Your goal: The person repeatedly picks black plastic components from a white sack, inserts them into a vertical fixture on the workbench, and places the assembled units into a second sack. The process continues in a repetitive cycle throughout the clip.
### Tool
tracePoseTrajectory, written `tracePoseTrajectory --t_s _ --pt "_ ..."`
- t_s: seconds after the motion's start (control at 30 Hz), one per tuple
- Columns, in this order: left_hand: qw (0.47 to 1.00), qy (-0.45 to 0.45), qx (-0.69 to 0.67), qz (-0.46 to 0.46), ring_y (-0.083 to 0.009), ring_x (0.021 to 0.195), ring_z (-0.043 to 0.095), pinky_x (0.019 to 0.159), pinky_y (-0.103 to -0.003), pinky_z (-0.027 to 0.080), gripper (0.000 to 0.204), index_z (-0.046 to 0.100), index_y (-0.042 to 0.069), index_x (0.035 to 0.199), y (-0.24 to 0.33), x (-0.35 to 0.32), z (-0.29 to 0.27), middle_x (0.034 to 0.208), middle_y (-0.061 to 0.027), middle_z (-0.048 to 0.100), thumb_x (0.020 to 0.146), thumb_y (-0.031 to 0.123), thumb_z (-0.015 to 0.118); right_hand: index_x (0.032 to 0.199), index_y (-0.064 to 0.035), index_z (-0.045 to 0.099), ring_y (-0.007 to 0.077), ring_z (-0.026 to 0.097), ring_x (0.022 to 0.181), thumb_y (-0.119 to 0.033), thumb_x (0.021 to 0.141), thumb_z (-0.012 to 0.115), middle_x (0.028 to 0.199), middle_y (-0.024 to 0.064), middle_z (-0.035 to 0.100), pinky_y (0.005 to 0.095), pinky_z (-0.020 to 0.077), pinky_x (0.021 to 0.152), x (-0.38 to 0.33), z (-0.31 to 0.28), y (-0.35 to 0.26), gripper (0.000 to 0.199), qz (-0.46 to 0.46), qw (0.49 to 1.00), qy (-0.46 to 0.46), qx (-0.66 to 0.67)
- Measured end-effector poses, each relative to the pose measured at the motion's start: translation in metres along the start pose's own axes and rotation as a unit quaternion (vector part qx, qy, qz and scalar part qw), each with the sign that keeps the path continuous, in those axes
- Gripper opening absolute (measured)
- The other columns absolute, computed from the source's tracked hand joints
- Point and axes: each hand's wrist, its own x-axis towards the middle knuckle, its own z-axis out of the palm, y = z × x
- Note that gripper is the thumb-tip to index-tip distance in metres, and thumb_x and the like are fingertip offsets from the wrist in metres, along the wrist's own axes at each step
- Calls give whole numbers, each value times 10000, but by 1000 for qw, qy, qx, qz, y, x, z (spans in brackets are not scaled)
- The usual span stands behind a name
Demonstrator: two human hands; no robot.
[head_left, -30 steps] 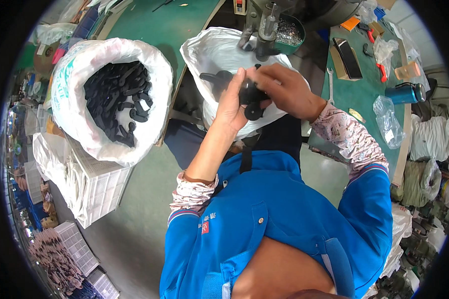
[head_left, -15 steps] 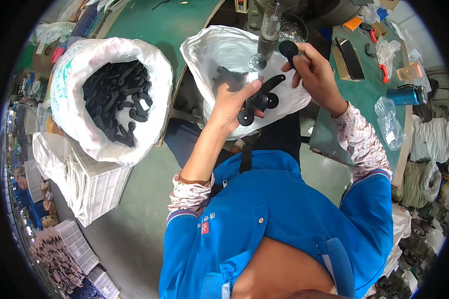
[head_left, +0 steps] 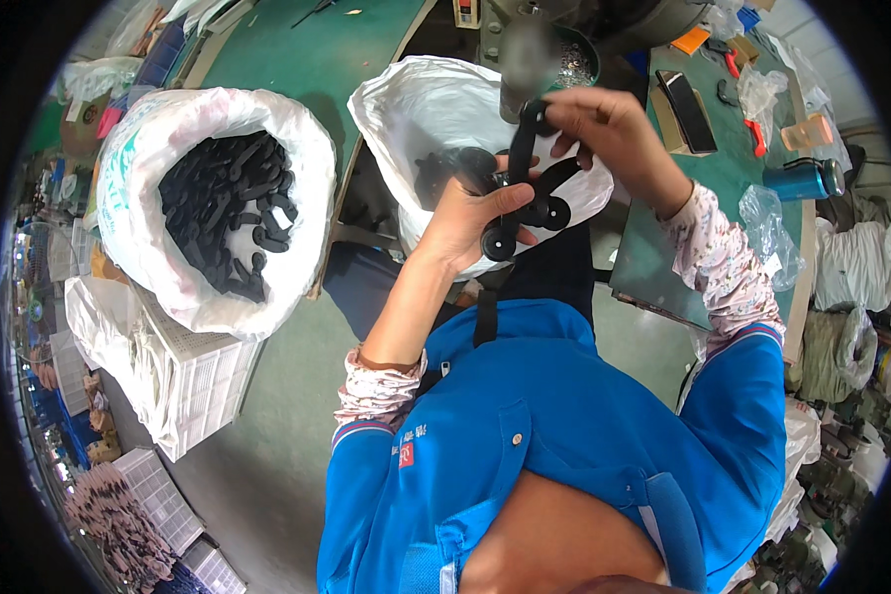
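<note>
My left hand (head_left: 462, 216) is closed round several black curved plastic parts with round ends (head_left: 499, 241), which fan out past its thumb. My right hand (head_left: 609, 134) pinches the upper round end of another black curved part (head_left: 527, 148), just below the blurred metal spindle of a machine (head_left: 527, 54). The lower end of that part reaches down to my left thumb. Both hands are over an open white plastic bag (head_left: 406, 87), where more black parts show dimly through or behind the film.
At left, a white bag (head_left: 312, 158) full of black parts (head_left: 218, 198) stands beside a white plastic crate (head_left: 208, 396). The green bench at right (head_left: 653, 247) bears a phone (head_left: 685, 109), a blue flask (head_left: 800, 180) and red-handled tools (head_left: 755, 139). A bowl of metal bits (head_left: 576, 59) sits behind the spindle.
My right hand has moved slightly left and down, bringing its black part from clear of the spindle to beneath it. The left hand keeps its bunch of parts nearly in place.
</note>
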Motion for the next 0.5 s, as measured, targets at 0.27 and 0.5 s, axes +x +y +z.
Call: tracePoseTrajectory --t_s 0.27,0.5 --pt "999 -1 -45 20 -299 917 655 586 -368 612 456 461 11 1276 4 0 -5 1072 -221 617 849 38 617 1062 48 600 93 474 375 -167 936 541 619 69 630 199 363 367 53 -24 -87 257 13 991 75 110" --pt "999 36 11 31 -255 874 660 552 -355 614 386 508 -52 1219 17 -4 -7 1000 -205 627 854 12 617 1322 -42 473 47 568 655 -320 957 524 900 37 639 166 423 492 51 -24 -23 461 27 999 -3 -17"
